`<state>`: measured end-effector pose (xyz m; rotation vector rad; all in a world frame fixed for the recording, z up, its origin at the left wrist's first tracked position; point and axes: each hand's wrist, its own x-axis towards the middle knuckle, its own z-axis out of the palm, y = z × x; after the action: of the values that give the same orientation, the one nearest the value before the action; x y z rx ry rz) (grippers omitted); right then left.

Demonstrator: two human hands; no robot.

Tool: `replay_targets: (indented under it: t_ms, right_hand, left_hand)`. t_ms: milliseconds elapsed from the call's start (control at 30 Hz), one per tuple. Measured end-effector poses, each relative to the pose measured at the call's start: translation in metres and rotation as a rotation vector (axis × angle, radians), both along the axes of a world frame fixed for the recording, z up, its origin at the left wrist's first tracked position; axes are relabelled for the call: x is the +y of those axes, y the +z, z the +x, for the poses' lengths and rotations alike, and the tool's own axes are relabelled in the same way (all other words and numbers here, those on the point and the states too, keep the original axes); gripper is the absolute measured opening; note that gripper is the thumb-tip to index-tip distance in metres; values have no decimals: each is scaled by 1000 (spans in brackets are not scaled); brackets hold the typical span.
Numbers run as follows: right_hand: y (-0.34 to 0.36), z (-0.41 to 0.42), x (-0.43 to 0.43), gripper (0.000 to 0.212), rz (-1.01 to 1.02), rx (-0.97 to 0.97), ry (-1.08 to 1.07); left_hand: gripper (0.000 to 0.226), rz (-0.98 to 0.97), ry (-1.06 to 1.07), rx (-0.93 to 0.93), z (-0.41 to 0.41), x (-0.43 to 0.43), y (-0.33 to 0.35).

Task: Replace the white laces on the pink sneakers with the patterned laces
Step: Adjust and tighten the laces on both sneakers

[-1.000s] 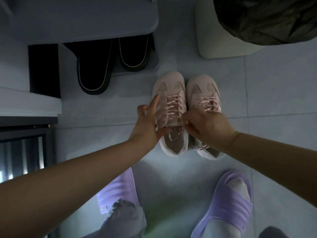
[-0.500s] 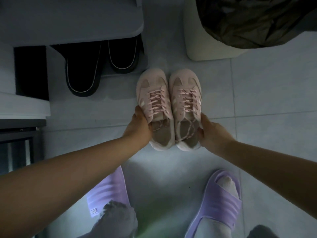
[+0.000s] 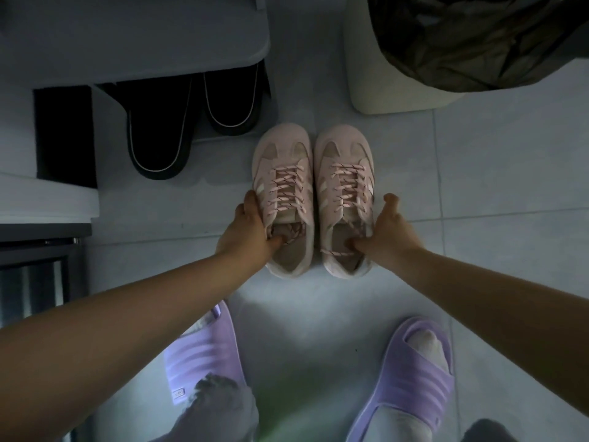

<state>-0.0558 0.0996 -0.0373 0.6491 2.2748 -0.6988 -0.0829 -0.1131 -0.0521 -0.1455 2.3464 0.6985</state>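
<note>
**Both hands grip the relaced sneakers at the collars**

The left sneaker [image 3: 280,145] and right sneaker [image 3: 342,145] stand side by side on the floor [image 3: 497,186], toes pointing away. Their pink uppers look soft and matte, with rounded toes, darker toe panels, pale side stripes and pale soles. Rope-like pink laces [image 3: 287,186] flecked with dark cross the eyelets of both, and loose ends lie in the openings.

The left hand [image 3: 247,231] hooks its thumb into the left sneaker's opening, fingers curled along the outer side. The right hand [image 3: 387,232] grips the right sneaker the same way.

The floor is smooth pale tile with thin grout lines. Ribbed purple slides [image 3: 417,368] sit near the camera. Black slippers [image 3: 159,132] with thin pale trim lie under a shelf [image 3: 127,33]. A crinkled dark bag [image 3: 478,36] lines a pale bin [image 3: 379,78].

Half a second ago the hands lay against the outer sides, no thumbs inside. A second ago they were over the laces.
</note>
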Motion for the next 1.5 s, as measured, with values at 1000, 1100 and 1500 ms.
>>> replay_targets:
  t_ms: [1000, 1100, 1500]
  right_hand:
    - [12, 23, -54, 43, 17, 257, 250]
    - [13, 28, -52, 35, -13, 327, 200]
    - [22, 23, -42, 39, 22, 203, 294]
  left_hand:
    - [70, 231, 109, 52, 33, -12, 8]
    - [68, 235, 42, 349, 32, -9, 18]
    - [82, 227, 331, -25, 26, 0, 7]
